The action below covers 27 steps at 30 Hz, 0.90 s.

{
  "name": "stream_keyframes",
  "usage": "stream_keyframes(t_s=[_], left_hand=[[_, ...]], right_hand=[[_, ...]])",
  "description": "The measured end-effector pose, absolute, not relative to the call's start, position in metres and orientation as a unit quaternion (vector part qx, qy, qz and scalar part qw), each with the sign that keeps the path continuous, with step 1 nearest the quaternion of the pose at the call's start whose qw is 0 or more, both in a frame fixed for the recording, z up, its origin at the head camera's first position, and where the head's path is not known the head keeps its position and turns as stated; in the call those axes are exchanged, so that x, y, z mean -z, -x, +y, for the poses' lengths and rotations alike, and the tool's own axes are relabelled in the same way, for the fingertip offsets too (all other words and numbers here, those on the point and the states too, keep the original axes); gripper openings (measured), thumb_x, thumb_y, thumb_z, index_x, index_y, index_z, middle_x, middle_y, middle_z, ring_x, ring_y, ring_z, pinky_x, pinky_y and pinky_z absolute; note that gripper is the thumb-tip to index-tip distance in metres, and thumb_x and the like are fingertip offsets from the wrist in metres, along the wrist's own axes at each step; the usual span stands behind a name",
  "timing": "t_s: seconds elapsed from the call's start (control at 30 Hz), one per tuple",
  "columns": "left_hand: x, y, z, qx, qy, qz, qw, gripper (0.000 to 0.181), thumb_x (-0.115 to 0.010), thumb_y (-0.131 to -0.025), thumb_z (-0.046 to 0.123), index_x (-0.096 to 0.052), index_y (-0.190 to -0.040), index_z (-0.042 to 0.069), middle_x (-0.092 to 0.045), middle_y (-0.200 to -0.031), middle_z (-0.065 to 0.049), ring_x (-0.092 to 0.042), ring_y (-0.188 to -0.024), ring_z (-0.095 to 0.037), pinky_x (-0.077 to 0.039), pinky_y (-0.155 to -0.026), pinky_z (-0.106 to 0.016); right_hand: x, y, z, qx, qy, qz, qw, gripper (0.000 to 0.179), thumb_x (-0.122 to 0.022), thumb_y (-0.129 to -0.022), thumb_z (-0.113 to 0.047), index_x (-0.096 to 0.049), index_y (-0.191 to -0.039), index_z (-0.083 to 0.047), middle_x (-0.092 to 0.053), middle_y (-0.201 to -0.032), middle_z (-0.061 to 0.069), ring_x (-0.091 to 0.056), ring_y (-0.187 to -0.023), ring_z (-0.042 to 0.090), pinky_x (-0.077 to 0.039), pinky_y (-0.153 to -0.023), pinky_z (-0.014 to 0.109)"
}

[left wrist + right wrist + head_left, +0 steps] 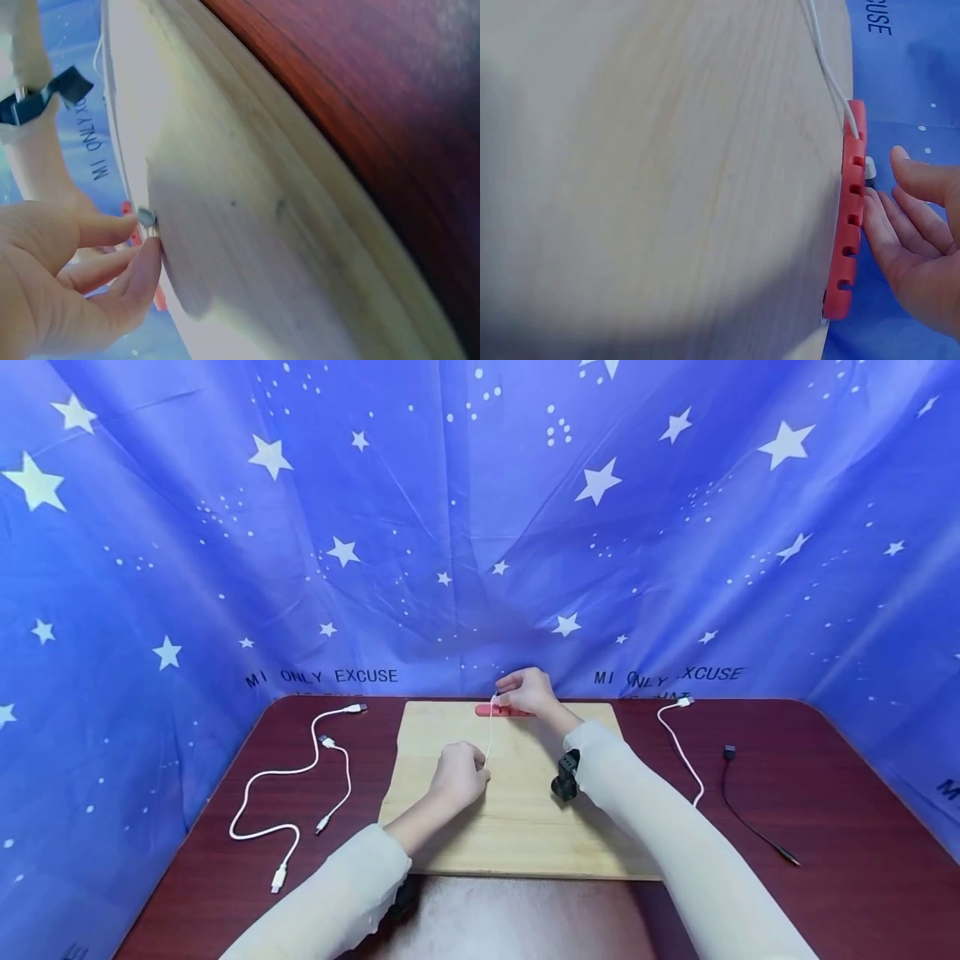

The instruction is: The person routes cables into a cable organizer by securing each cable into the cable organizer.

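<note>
A short white cable [491, 735] runs between the hands over a pale wooden board [517, 827]. My left hand [459, 775] pinches its near end, and a small metal plug tip [147, 217] shows between thumb and fingers in the left wrist view. At the board's far edge lies a red slotted cable holder [847, 217]. The cable enters a slot towards one end of it, with a white connector [870, 168] sticking out behind. My right hand [922, 232] is beside that connector, thumb apart from the extended fingers, fingertips right at the holder's back side.
Left of the board lie a long white cable [258, 773] and a shorter white cable [349, 777]. On the right are another white cable [678, 747], partly hidden by the right sleeve, and a short black cable [738, 810]. A blue star-patterned curtain [465, 527] hangs behind the dark red table.
</note>
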<state>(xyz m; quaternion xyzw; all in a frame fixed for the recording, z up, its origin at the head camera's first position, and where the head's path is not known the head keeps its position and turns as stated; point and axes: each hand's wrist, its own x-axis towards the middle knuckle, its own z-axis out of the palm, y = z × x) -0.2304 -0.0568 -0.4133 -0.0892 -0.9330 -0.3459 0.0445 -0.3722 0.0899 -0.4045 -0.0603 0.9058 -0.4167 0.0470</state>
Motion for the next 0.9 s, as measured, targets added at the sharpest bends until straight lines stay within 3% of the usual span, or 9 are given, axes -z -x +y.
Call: stream_keyframes(t_s=[0.1,0.17,0.4,0.7,0.9], left_hand=[[0.414,0.227,-0.061,0.370,0.073,-0.925,0.038,0.003,-0.070,-0.076,-0.002,-0.072,-0.078,-0.003,-0.067,-0.065,-0.005,-0.059,-0.063,-0.010,-0.050,-0.061,-0.021],[0.414,0.225,-0.064,0.388,0.061,-0.919,0.029,0.014,-0.071,-0.076,-0.001,-0.073,-0.089,-0.004,-0.073,-0.075,-0.010,-0.065,-0.070,-0.014,-0.055,-0.067,-0.024],[0.409,0.216,-0.074,0.424,0.041,-0.905,0.016,0.017,-0.072,-0.078,0.002,-0.072,-0.094,-0.005,-0.074,-0.082,-0.013,-0.069,-0.076,-0.018,-0.057,-0.070,-0.025],[0.411,0.202,-0.083,0.471,0.040,-0.881,-0.004,0.022,-0.071,-0.079,0.002,-0.070,-0.099,-0.007,-0.074,-0.089,-0.018,-0.070,-0.078,-0.021,-0.057,-0.067,-0.023],[0.410,0.194,-0.093,0.477,0.035,-0.878,0.006,0.027,-0.070,-0.080,0.003,-0.068,-0.105,-0.007,-0.074,-0.093,-0.017,-0.071,-0.083,-0.024,-0.059,-0.077,-0.030]], right_hand=[[0.405,0.365,0.092,0.440,0.052,0.894,0.058,0.036,-0.079,-0.078,-0.013,-0.071,-0.112,-0.006,-0.073,-0.110,0.011,-0.070,-0.103,0.024,-0.054,-0.091,0.031],[0.406,0.360,0.094,0.455,0.047,0.887,0.062,0.036,-0.078,-0.078,-0.013,-0.070,-0.113,-0.006,-0.073,-0.110,0.012,-0.070,-0.103,0.024,-0.054,-0.093,0.031],[0.404,0.348,0.099,0.503,0.038,0.862,0.061,0.037,-0.077,-0.079,-0.012,-0.069,-0.114,-0.005,-0.072,-0.111,0.014,-0.069,-0.105,0.026,-0.051,-0.100,0.033],[0.404,0.326,0.103,0.575,0.001,0.813,0.089,0.040,-0.075,-0.079,-0.005,-0.066,-0.117,0.000,-0.069,-0.113,0.021,-0.072,-0.083,0.017,-0.060,-0.080,0.027],[0.402,0.311,0.099,0.612,-0.025,0.783,0.106,0.035,-0.072,-0.082,-0.003,-0.066,-0.116,0.000,-0.071,-0.110,0.020,-0.073,-0.088,0.026,-0.060,-0.081,0.031]])
